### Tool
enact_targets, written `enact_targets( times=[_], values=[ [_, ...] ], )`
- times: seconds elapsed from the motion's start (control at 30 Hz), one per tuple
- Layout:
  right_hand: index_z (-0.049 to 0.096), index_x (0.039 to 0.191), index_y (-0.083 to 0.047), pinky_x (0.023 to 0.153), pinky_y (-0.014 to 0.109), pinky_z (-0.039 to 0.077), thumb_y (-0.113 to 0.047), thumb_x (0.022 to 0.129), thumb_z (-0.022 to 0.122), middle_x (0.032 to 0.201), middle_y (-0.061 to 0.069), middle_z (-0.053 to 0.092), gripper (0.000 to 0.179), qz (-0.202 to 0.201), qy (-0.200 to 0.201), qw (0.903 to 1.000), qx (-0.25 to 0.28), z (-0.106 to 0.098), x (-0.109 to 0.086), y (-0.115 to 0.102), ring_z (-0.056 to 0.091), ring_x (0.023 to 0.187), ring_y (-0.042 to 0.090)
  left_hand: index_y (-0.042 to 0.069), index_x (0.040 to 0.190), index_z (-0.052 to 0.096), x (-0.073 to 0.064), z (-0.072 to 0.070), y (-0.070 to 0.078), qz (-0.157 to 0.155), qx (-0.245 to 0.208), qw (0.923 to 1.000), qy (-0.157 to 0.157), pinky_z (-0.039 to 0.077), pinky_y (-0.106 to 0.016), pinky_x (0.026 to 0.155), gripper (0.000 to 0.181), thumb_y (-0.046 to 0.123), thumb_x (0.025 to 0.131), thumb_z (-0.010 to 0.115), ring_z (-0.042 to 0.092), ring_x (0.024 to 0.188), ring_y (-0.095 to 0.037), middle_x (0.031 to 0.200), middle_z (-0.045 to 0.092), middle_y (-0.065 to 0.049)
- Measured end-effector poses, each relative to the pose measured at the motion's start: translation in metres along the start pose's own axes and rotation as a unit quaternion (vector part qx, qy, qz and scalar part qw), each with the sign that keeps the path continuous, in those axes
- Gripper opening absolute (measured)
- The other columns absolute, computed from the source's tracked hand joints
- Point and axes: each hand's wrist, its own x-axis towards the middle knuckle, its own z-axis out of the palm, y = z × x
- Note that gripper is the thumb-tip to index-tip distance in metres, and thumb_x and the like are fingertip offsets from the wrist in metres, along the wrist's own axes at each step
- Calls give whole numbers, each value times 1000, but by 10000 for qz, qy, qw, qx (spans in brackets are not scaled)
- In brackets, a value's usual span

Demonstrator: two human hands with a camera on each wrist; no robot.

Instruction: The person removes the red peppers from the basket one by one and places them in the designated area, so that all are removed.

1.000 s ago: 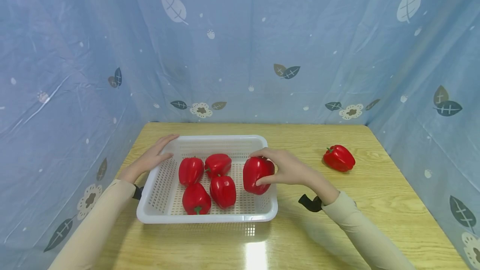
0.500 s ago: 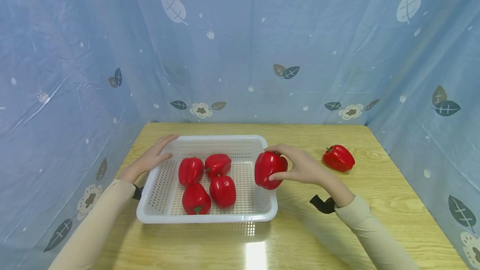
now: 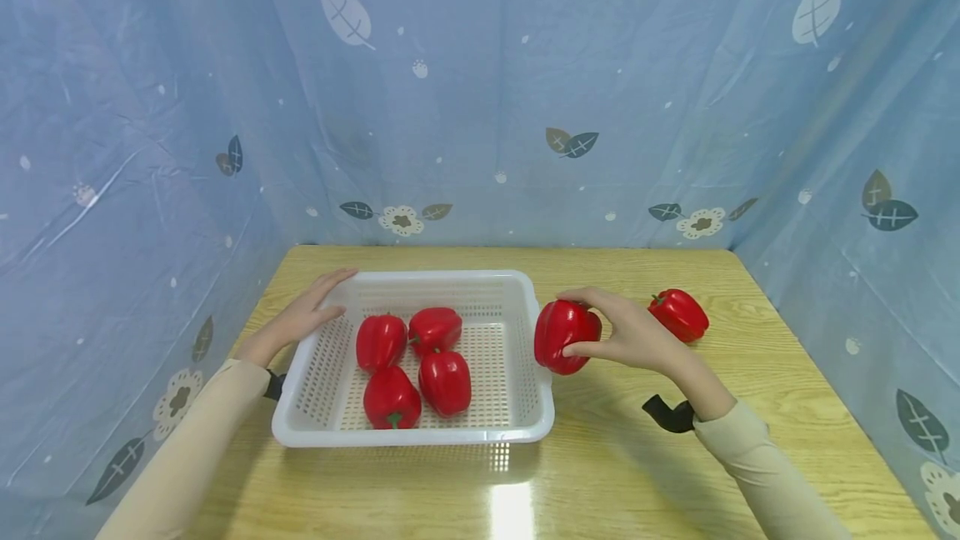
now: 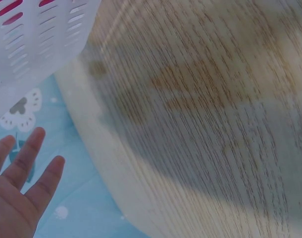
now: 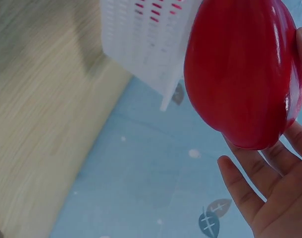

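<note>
The right hand [image 3: 633, 332] grips a pepper [image 3: 564, 336] at frame centre, just right of the basket [image 3: 420, 437]; the flat, spread left hand [image 3: 303, 317] should steady its rim.

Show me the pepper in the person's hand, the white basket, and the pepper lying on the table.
held pepper [image 3: 562, 338], head view, its front side.
white basket [image 3: 420, 437], head view, near rim.
loose pepper [image 3: 681, 315], head view, its body.
</note>
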Motion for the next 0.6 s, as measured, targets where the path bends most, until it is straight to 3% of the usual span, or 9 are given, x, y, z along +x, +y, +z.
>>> enact_targets(
  times=[0.6],
  values=[
    [52,129,-17,77,34,54,-55,70,72,123,-3,58,73,268,187,9988,-363,7,-34,29,58,102,13,6,143,31,1,1,-2,-6,-69,10000,-13,29,-68,97,59,10,89,53,26,131,-42,147,26,-22]
  ],
)
